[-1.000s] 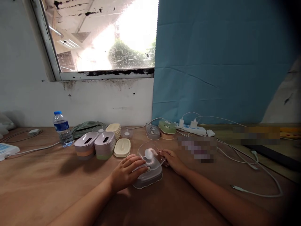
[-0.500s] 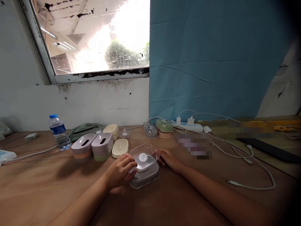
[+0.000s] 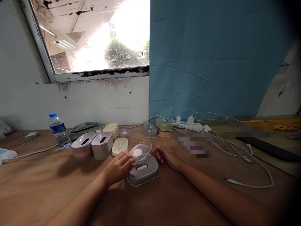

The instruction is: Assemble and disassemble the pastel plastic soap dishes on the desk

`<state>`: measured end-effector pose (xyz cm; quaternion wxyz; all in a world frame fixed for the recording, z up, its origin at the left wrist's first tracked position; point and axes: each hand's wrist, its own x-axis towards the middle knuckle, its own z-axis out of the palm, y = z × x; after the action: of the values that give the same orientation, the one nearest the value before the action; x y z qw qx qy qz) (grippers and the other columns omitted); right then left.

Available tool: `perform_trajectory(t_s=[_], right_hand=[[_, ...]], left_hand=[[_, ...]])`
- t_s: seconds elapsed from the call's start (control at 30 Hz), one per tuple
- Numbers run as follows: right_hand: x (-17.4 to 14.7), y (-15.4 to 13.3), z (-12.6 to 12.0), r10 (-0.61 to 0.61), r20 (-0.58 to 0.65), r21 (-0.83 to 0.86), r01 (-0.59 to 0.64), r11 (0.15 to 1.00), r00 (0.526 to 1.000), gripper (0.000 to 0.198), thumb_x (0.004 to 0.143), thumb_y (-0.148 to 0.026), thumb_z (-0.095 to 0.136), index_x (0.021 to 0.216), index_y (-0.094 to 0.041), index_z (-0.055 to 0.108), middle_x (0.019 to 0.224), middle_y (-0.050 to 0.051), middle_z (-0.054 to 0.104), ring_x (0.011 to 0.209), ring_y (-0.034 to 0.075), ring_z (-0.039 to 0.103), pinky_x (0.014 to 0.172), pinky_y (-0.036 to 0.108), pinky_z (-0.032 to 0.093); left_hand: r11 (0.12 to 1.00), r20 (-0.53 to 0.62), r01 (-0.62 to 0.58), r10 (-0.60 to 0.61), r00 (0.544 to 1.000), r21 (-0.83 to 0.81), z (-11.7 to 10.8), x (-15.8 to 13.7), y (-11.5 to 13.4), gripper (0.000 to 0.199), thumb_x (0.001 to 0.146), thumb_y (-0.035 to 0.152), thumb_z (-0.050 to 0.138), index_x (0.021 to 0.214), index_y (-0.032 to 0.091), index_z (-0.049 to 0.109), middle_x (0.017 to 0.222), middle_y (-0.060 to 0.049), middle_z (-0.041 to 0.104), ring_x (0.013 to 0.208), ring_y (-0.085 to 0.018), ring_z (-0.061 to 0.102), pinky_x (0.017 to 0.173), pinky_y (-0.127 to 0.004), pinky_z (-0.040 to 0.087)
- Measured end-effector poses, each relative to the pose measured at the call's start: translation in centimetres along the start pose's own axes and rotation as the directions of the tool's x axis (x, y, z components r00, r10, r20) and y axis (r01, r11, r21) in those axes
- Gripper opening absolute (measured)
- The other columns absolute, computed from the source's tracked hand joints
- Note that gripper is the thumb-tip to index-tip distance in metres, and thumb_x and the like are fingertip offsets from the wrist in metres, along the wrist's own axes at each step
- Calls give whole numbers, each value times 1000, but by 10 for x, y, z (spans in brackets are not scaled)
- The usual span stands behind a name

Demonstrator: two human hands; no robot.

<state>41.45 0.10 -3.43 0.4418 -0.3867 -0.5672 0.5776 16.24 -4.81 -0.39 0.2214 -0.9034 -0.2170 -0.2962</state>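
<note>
My left hand [image 3: 122, 165] pinches the near left edge of a clear plastic cover [image 3: 144, 147] that bears a round white patch. The cover is tilted above the back left of a grey oval lid-like piece [image 3: 151, 172], which lies on the table and has an oval slot with a pale insert. My right hand [image 3: 166, 157] is just beyond the grey piece's right side, apart from the cover, its loosely bent fingers holding nothing. A cream lid [image 3: 120, 147] rests flat behind my left hand.
Left of my hands stand two stacks of lilac-topped boxes [image 3: 102, 139] and a water bottle [image 3: 59, 131]. Stacked cream lids [image 3: 111, 129], a grey box [image 3: 150, 130] and a green-topped box [image 3: 164, 124] sit along the back. White cables [image 3: 258, 186] and a power strip [image 3: 191, 126] lie right.
My right hand has let go of the clear cover. My left hand has shifted it a little up and left, so the grey piece's slot now shows.
</note>
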Motion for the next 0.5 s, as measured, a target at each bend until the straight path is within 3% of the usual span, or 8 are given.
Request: perform_trajectory(t_s=[0.1,0.17,0.27,0.4,0.5], right_hand=[[0,0,-1,-5,2,15,5,1000,1000,38,75,-50,43,74,-15,57,46,-6,45,36,6,38,39,20,31],[0,1,-1,-12,8,18,12,1000,1000,35,74,-47,45,73,-15,58,46,-6,45,36,6,38,39,20,31],[0,1,-2,-28,20,13,28,1000,999,31,75,-43,46,73,-15,58,46,-6,46,36,6,39,39,20,31],[-1,1,-2,-45,26,1,45,999,999,30,75,-42,46,72,-14,58,46,-6,47,37,6,40,39,19,31],[-2,1,-2,-55,24,-8,56,998,998,26,71,-39,51,71,-14,57,46,-6,46,37,6,39,38,19,30]], left_hand=[[993,66,6,-14,998,114,2,11,-12,12,84,17,41,92,15,49,86,-5,56,81,-16,50,79,-34,43],[979,125,71,-96,988,191,6,25,-25,15,86,19,38,94,14,49,90,-6,55,84,-18,50,80,-35,41],[933,248,222,-294,923,283,19,52,-50,17,86,17,35,95,15,49,96,-8,53,90,-20,49,81,-35,39],[870,259,349,-447,856,349,47,79,-85,16,79,8,40,90,13,52,94,-11,54,89,-22,51,77,-34,40],[822,266,428,-538,800,376,67,84,-105,17,76,6,43,88,12,53,92,-11,56,85,-22,53,73,-32,41]])
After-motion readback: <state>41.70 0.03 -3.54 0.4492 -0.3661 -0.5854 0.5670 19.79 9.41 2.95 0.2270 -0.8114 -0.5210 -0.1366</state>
